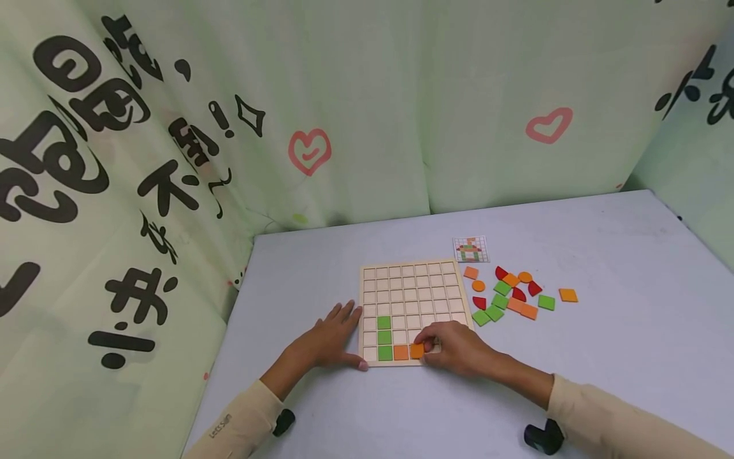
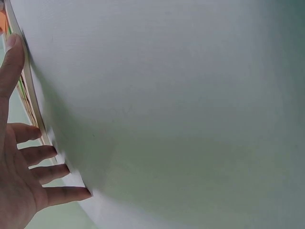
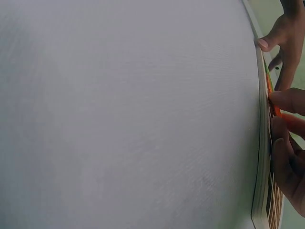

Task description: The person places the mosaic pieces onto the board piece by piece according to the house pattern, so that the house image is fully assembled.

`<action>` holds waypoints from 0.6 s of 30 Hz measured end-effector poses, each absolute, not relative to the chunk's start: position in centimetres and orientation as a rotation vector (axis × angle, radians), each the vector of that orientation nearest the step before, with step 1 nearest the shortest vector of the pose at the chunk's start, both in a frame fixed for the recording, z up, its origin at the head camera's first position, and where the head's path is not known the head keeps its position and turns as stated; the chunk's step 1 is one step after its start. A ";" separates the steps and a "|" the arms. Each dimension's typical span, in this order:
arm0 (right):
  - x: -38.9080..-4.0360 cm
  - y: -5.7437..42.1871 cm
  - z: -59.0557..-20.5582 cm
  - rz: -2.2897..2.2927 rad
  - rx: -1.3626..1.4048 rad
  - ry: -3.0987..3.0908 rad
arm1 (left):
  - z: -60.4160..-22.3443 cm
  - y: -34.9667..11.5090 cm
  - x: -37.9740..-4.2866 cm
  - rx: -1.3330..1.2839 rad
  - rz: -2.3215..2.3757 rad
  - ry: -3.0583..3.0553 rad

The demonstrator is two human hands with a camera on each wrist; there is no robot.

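A wooden grid board (image 1: 424,290) lies flat on the table. In its lower left part, three green square tiles (image 1: 384,338) form a column, and an orange square tile (image 1: 401,352) sits right of the lowest one. My right hand (image 1: 459,347) pinches another orange square tile (image 1: 417,350) between thumb and fingers, over the bottom row beside that one. My left hand (image 1: 332,338) has its fingers spread along the board's left edge, thumb at the lower left corner. In the left wrist view, the left hand's straight fingers (image 2: 50,153) reach past the board's edge.
Right of the board lie loose pieces: green squares (image 1: 500,301), orange squares (image 1: 568,295), orange discs (image 1: 478,286) and red quarter-round pieces (image 1: 534,289). A small pattern card (image 1: 471,249) is behind the board's far right corner. Printed curtains (image 1: 367,127) surround the white table (image 1: 602,357).
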State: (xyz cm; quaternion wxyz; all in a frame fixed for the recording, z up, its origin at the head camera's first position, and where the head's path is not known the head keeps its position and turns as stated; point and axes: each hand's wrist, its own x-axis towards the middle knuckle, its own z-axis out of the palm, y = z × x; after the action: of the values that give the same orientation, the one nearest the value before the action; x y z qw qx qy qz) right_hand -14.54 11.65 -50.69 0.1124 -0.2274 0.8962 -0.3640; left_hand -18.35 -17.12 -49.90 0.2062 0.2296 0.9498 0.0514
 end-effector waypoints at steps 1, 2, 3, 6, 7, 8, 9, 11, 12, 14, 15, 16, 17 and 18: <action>-14.5 11.6 -50.7 -1.061 -0.664 2.635 | -49.9 -17.1 -18.3 0.641 0.145 2.649; -14.5 11.5 -50.7 -1.056 -0.663 2.638 | -49.9 -17.1 -18.3 0.641 0.146 2.651; -14.5 11.5 -50.7 -1.051 -0.662 2.642 | -49.9 -17.1 -18.3 0.641 0.145 2.652; -14.6 11.4 -50.7 -1.046 -0.661 2.644 | -49.8 -17.2 -18.3 0.642 0.144 2.651; -14.6 11.4 -50.7 -1.048 -0.663 2.643 | -49.9 -17.2 -18.3 0.647 0.144 2.652; -14.6 11.4 -50.7 -1.049 -0.666 2.641 | -49.9 -17.2 -18.3 0.649 0.142 2.652; -14.6 11.4 -50.7 -1.050 -0.668 2.638 | -49.9 -17.2 -18.3 0.650 0.141 2.649; -14.6 11.4 -50.6 -1.053 -0.669 2.634 | -49.9 -17.2 -18.3 0.657 0.134 2.648; -14.6 11.4 -50.6 -1.053 -0.671 2.633 | -49.9 -17.2 -18.3 0.660 0.132 2.647; -14.7 11.5 -50.6 -1.055 -0.668 2.631 | -50.0 -17.2 -18.4 0.664 0.129 2.646; -14.7 11.5 -50.6 -1.056 -0.664 2.632 | -50.0 -17.2 -18.4 0.664 0.126 2.645; -14.7 11.5 -50.6 -1.056 -0.662 2.632 | -50.0 -17.2 -18.4 0.664 0.125 2.644; -14.7 11.5 -50.6 -1.056 -0.659 2.631 | -50.0 -17.2 -18.4 0.664 0.124 2.644; -14.7 11.5 -50.6 -1.057 -0.657 2.630 | -50.0 -17.2 -18.4 0.664 0.125 2.643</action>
State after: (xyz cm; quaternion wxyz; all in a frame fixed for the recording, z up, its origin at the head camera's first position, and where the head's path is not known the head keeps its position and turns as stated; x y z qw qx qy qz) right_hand -14.68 11.50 -50.55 0.1157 -0.2241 0.8979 -0.3607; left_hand -18.44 -17.19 -50.03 0.2053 0.2383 0.9482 0.0447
